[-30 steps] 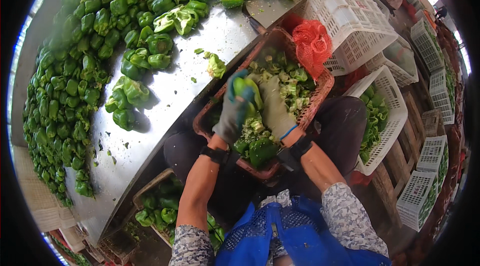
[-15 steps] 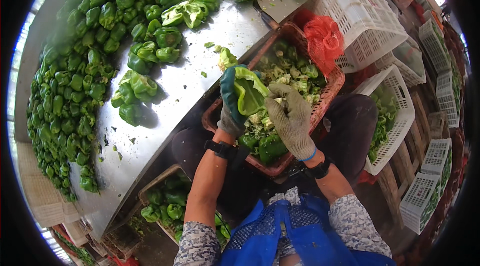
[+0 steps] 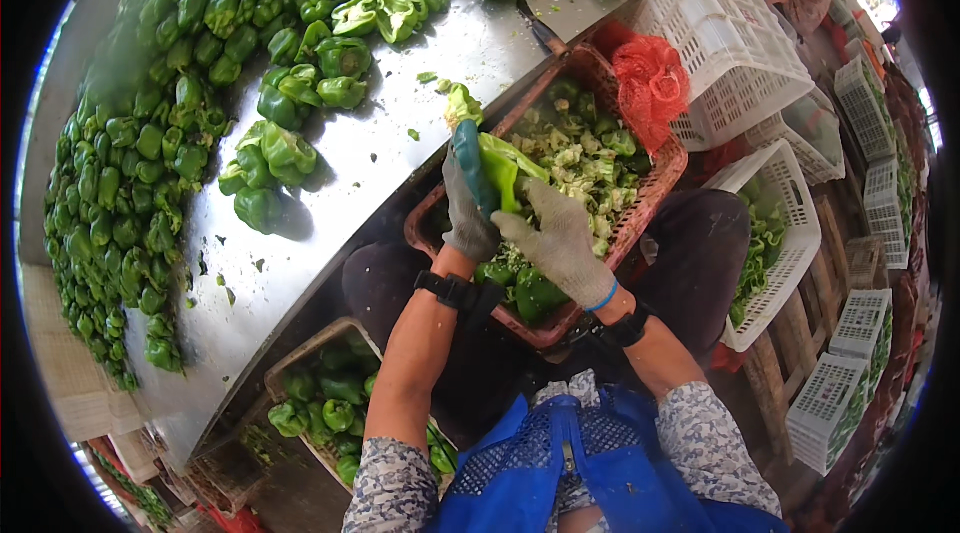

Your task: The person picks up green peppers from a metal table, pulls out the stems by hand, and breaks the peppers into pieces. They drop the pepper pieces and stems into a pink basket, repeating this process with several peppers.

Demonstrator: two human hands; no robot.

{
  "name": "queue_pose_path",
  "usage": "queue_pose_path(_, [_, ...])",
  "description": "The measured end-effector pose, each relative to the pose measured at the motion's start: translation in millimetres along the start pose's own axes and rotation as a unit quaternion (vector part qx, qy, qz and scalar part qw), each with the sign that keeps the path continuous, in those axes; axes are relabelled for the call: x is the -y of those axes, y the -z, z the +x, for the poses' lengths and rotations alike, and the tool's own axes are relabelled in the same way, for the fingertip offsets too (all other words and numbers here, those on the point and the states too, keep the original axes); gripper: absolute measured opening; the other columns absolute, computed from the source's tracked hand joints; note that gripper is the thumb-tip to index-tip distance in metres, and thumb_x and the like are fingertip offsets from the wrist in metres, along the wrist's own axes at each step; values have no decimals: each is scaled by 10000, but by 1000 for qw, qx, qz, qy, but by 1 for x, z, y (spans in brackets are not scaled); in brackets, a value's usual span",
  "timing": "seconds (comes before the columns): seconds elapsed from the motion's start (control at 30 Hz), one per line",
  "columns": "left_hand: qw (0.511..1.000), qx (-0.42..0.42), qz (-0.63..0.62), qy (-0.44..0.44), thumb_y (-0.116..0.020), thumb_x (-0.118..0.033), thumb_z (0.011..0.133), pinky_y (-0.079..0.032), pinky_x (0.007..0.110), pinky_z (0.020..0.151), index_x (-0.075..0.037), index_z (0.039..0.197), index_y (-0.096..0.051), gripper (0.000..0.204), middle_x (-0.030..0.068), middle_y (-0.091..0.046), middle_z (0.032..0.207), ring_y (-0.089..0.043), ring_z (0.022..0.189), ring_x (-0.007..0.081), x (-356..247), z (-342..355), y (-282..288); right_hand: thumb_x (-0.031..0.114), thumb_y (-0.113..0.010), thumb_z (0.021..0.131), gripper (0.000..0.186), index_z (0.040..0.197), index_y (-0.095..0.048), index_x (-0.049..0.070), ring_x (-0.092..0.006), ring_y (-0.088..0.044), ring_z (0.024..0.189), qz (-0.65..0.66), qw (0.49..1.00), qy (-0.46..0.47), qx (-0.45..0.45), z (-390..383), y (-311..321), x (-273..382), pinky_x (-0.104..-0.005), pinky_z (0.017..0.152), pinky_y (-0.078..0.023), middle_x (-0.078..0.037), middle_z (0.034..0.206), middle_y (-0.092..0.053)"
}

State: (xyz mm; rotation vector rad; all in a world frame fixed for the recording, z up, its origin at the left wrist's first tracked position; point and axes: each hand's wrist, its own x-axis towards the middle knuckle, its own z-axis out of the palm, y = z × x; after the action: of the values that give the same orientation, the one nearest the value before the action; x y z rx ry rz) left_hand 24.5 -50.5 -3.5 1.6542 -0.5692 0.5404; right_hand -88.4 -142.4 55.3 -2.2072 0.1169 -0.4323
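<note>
Left hand (image 3: 470, 195) gripping green pepper (image 3: 503, 173) over crate rim (image 3: 640, 215), right hand (image 3: 560, 243) spread, mostly bare table edge (image 3: 395, 173) alongside

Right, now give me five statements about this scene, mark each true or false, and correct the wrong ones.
1. The left hand holds a piece of green pepper. True.
2. The right hand is bare. False: it wears a pale glove.
3. Green peppers are heaped on the metal table. True.
4. The red mesh lies on the metal table. False: it is bunched at the rim of the reddish crate.
5. A blue band is at the right wrist. True.
</note>
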Motion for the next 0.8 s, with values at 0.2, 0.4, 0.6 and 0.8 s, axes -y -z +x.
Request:
queue_pose_path(0.2, [882, -22, -235, 408, -497, -414, 1055, -421, 303, 573, -74, 852, -612, 413, 5, -535, 672, -476, 590, 121, -20, 17, 3, 309, -607, 985, 320, 1104, -640, 14, -45, -439, 416, 453, 825, -339, 7, 15, 34, -18, -204, 375, -366, -11, 747, -627])
queue_pose_path(0.4, [846, 21, -323, 423, -439, -447, 1053, -528, 329, 669, -33, 1224, -558, 464, 125, -656, 972, -632, 799, 188, -24, 16, 1, 328, -503, 1053, 264, 1130, -613, 100, -53, -311, 362, 841, 472, -177, 195, 7, 52, -63, -210, 329, -249, 31, 650, -534])
queue_pose_path(0.6, [826, 107, -401, 380, -419, -293, 1100, -489, 326, 987, -29, 1441, -468, 434, 75, -556, 1340, -569, 1139, 165, -56, 7, -11, 375, -582, 1000, 94, 975, -551, 290, -90, -352, 444, 638, 631, -442, -16, -6, 35, -23, -213, 413, -255, 97, 589, -386])
queue_pose_path(0.8, [834, 132, -382, 375, -505, -431, 1039, -502, 389, 994, -17, 1478, -378, 616, 224, -503, 1429, -586, 1216, 329, -37, 15, 7, 246, -594, 1005, 228, 1211, -636, 158, -32, -366, 470, 631, 717, -276, -107, 4, 154, -39, -196, 409, -289, 78, 698, -454])
